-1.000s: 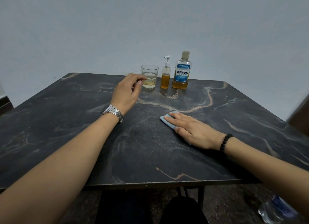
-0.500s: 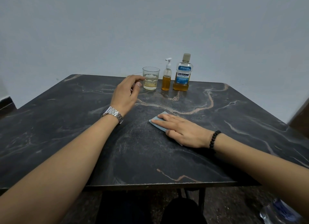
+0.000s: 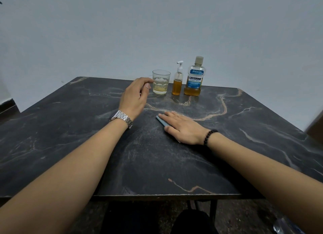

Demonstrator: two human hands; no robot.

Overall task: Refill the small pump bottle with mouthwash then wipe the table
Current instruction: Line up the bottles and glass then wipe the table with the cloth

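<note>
The small pump bottle point(image 3: 178, 80), white pump on top and amber liquid inside, stands at the far edge of the dark marble table point(image 3: 70, 137). Right of it is the mouthwash bottle point(image 3: 194, 78) with a blue label and its cap on. My right hand point(image 3: 181, 127) lies flat on a light blue cloth point(image 3: 161, 121), pressing it to the table's middle; only the cloth's left edge shows. My left hand point(image 3: 135, 96) hovers with curled fingers, empty, just left of a glass point(image 3: 160, 81) holding a little pale liquid.
A plain wall rises right behind the table's far edge. A clear plastic bottle point(image 3: 286, 226) lies on the floor at the lower right. My knees are under the table's near edge.
My right hand has slid the cloth leftward across the table's middle. My left hand has stayed beside the glass.
</note>
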